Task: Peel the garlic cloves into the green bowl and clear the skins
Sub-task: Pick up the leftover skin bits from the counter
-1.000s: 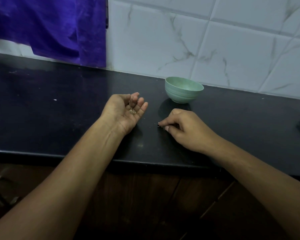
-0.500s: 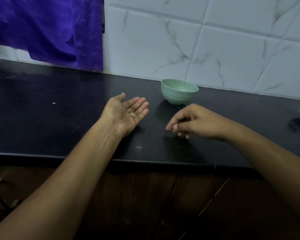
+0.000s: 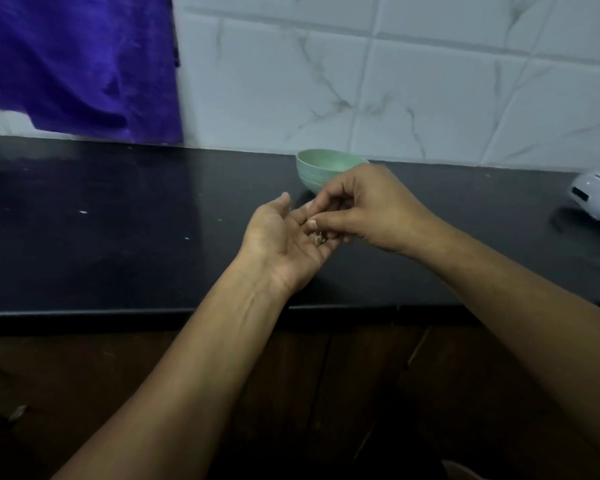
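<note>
While the flat left hand [image 3: 282, 239] bears skins [image 3: 316, 238], the right hand [image 3: 369, 211] pinches them, half-hidden.

Dim, bluish indoor light, soft overall focus, wide-angle bending at edges, grainy dark foreground

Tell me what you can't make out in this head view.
All head view.
Green bowl: contents hidden by its near wall and the right hand.
Right fingertips: whether they pinch anything, too small.
Bits on the left hand: blurred, skins or not unclear.
White object: cut off by the right edge.
</note>
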Demonstrator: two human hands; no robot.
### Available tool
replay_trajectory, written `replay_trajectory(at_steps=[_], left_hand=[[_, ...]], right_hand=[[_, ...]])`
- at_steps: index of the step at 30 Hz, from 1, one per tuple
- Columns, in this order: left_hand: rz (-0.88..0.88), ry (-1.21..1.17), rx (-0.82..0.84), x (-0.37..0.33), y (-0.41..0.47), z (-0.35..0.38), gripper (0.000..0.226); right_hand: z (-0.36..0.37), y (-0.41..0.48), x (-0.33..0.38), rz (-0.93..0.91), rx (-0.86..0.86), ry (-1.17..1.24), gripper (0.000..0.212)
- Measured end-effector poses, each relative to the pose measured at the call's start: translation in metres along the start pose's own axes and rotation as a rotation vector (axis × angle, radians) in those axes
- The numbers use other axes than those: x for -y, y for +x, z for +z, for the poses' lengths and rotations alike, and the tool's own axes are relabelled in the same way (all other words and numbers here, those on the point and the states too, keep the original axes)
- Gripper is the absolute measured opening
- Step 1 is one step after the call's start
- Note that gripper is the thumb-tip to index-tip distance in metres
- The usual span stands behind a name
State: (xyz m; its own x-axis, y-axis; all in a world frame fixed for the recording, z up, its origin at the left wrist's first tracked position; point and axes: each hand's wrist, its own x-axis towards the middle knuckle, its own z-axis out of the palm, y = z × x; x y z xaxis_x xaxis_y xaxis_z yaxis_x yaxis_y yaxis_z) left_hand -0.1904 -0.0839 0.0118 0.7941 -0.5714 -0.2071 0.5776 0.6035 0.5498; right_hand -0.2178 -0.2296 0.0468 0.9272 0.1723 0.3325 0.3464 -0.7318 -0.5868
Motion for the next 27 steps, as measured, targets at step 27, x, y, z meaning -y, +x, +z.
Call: replay_trajectory(at_steps=[27], left_hand=[[-0.959,0.526,-0.061,0.451,0.07,-0.023,0.061]], right_hand=[[0.053,-0.426,-0.262,1.032,-0.642,0.523,0.007]])
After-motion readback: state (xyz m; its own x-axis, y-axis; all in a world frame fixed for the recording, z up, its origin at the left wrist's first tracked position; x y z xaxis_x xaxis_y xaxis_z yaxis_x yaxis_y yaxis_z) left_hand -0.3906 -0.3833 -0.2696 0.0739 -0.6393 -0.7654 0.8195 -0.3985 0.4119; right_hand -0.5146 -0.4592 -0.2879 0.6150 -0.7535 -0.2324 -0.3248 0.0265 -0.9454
